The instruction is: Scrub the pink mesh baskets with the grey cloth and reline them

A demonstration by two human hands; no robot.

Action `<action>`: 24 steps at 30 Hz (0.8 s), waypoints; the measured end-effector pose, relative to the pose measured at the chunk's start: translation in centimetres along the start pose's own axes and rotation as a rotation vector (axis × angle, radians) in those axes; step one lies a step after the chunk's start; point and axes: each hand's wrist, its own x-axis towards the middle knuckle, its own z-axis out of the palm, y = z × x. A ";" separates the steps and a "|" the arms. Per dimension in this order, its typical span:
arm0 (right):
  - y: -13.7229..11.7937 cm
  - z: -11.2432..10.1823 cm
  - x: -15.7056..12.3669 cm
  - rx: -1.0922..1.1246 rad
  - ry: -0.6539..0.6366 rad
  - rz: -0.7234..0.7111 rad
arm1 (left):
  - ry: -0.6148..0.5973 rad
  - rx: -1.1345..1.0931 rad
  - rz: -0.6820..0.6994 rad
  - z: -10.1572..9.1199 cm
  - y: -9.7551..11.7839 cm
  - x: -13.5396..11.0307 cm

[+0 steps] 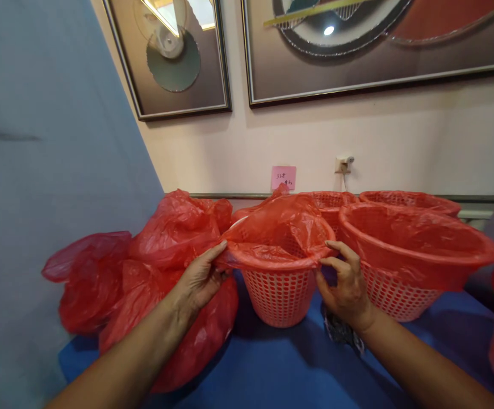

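Note:
A pink plastic basket (279,298) with a perforated wall stands upright on a blue surface, straight ahead of me. Over its front rim a thin red plastic bag (289,221) is folded, while the back of the bag bunches up above the opening. My left hand (204,275) pinches the bag at the rim's left side, thumb on top. At the right side of the rim, my right hand (344,284) grips the bag's edge between thumb and fingers. A small dark bundle (343,334) lies on the surface below my right hand, partly hidden by it.
Filled-looking red plastic bags (179,227) crowd the left side. To the right stands another bag-lined basket (400,292), with more baskets behind and one cut off at the right edge. A pink note (284,177) and a socket (343,165) are on the wall.

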 end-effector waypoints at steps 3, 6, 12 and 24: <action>0.6 -0.2 -0.5 -0.091 0.004 -0.009 | 0.024 0.029 -0.023 -0.1 -0.1 0.0; 1.4 -0.2 -0.7 -0.148 0.025 0.011 | 0.017 0.042 -0.030 0.1 -0.1 -0.1; 3.1 -0.3 -0.8 -0.172 0.029 0.064 | -0.012 0.102 0.014 0.5 -0.4 -0.1; -2.5 -0.8 -0.4 -0.097 -0.131 -0.247 | 0.001 0.074 0.055 0.9 -0.7 0.4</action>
